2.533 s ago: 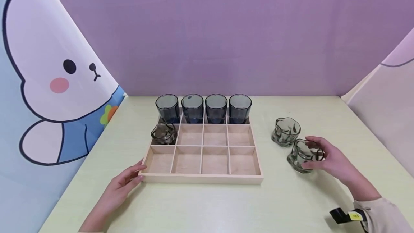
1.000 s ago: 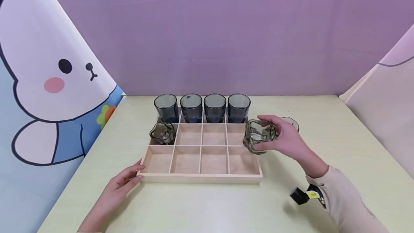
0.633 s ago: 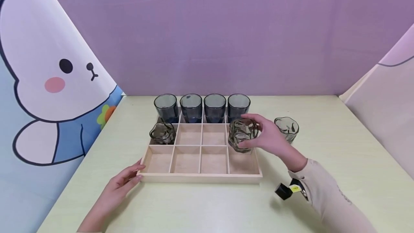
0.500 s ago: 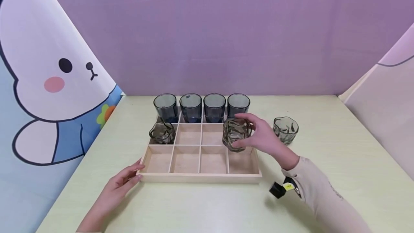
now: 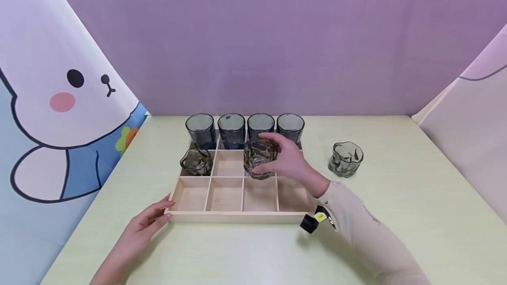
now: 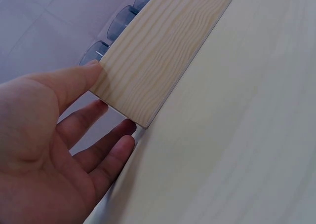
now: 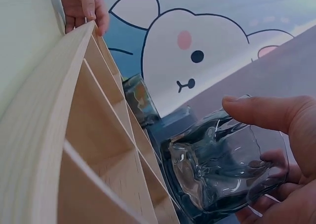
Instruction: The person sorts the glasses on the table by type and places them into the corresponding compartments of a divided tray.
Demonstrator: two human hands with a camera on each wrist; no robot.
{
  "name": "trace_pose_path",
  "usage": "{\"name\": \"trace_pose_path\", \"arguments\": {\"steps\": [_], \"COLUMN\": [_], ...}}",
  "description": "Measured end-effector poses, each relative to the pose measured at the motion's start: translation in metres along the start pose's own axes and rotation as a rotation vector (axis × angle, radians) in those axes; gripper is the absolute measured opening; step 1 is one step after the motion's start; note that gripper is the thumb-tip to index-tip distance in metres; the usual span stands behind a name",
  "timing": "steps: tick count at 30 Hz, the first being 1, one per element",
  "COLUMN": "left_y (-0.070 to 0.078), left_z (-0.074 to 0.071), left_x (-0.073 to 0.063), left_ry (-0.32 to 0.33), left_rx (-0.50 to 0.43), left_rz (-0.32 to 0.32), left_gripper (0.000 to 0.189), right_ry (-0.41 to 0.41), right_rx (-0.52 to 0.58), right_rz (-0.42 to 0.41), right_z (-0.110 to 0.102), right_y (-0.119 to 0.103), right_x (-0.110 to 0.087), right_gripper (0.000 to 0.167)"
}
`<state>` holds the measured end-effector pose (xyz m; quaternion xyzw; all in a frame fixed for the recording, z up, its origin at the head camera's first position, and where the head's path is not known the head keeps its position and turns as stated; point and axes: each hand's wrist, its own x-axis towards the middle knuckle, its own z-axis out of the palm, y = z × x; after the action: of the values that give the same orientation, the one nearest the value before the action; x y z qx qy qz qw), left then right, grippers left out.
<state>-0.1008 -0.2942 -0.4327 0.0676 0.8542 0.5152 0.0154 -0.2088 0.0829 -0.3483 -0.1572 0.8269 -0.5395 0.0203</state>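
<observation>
A wavy, smoky glass tumbler (image 5: 259, 159) is held by its sides between the thumb and fingers of my right hand (image 5: 291, 159). It hangs tilted over the middle row of a divided wooden tray (image 5: 237, 217), around the third column. The right wrist view shows the thumb on one side of the tumbler (image 7: 222, 160) and fingers on the other. At the tray's front left corner, my left hand (image 5: 138, 232) holds on with the thumb against the front face and fingers at the left side. Another wavy tumbler (image 5: 196, 162) sits in the middle row's leftmost compartment.
Several taller blue-grey glasses (image 5: 231, 132) stand upright along the tray's back row. One more wavy tumbler (image 5: 346, 159) stands on the pale table (image 5: 380, 214) right of the tray. A purple backdrop (image 5: 277, 43) rises behind the table.
My right hand has lifted the nearer wavy tumbler off the table on the right and carried it left over the tray. My left hand has stayed at the tray corner.
</observation>
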Motion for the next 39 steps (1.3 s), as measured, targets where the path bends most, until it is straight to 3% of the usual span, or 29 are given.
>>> {"name": "trace_pose_path", "arguments": {"steps": [6,15,22,34,39], "left_y": [0.000,-0.001,-0.001,-0.002,-0.002], "left_z": [-0.001,-0.002,0.000,-0.001,-0.001], "left_x": [-0.001,0.000,0.001,0.001,0.001], "left_ry": [0.011,0.011,0.022,-0.016,-0.013], "left_rx": [0.006,0.019,0.007,0.016,0.010], "left_rz": [0.019,-0.002,0.031,-0.015,-0.006], "left_gripper": [0.030,0.031,0.029,0.032,0.032], "right_ry": [-0.008,-0.020,0.003,-0.004,-0.031], "right_rx": [0.055,0.045,0.072,-0.010,-0.056], "right_rz": [-0.016,-0.020,0.002,0.044,0.061], "right_z": [0.017,0.042,0.061,0.082,0.084], "right_y": [-0.006,-0.015,-0.013,-0.006,0.000], "right_x": [0.014,0.032,0.042,0.045,0.044], "right_gripper": [0.090,0.089,0.090,0.091,0.090]}}
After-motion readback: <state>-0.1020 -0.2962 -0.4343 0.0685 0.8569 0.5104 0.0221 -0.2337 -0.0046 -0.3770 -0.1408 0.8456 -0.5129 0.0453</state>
